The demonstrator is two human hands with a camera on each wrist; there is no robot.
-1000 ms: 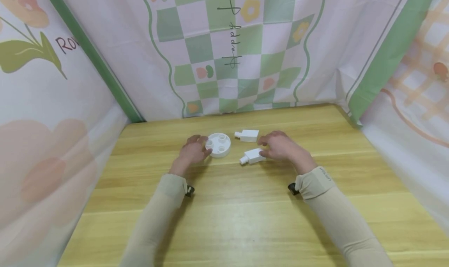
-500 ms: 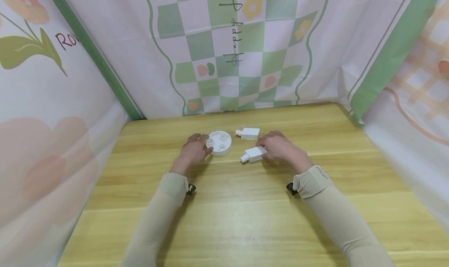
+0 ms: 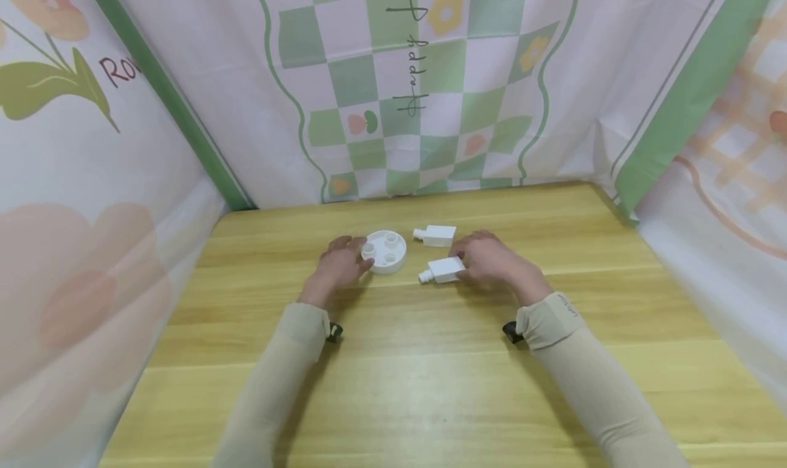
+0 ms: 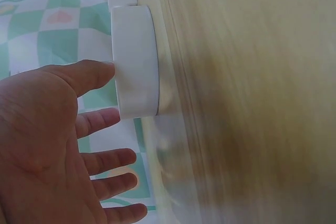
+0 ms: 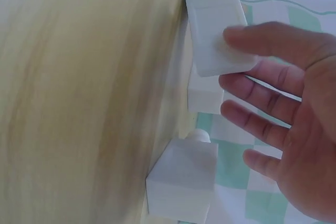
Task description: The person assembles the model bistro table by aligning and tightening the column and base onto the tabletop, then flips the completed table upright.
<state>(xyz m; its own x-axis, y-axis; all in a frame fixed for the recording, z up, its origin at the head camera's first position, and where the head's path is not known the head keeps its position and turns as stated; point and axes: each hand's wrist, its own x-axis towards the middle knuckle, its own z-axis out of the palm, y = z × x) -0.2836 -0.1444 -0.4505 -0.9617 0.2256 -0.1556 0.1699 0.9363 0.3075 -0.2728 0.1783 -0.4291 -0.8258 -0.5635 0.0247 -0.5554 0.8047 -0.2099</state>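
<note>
My left hand [image 3: 337, 264] rests at the left edge of a round white base [image 3: 384, 253] bearing three short round sockets; its fingers are loosely extended, and in the left wrist view the thumb touches the base's side [image 4: 135, 61]. With thumb and index finger, my right hand [image 3: 492, 259] pinches a white block [image 3: 445, 270] with a narrow neck pointing left. Behind that lies a similar block [image 3: 439, 236]. In the right wrist view, the pinched block [image 5: 218, 32] partly covers one block [image 5: 206, 95], and another block [image 5: 184, 179] stands lower down, hidden in the head view.
A wooden table [image 3: 399, 386] carries all the pieces. Printed fabric with green checks [image 3: 350, 82] hangs along its back edge, and more fabric [image 3: 92, 249] closes off the left and right sides.
My right hand has closed its thumb and fingers on the nearer block, whose neck end has turned slightly. My left hand has stayed at the round base.
</note>
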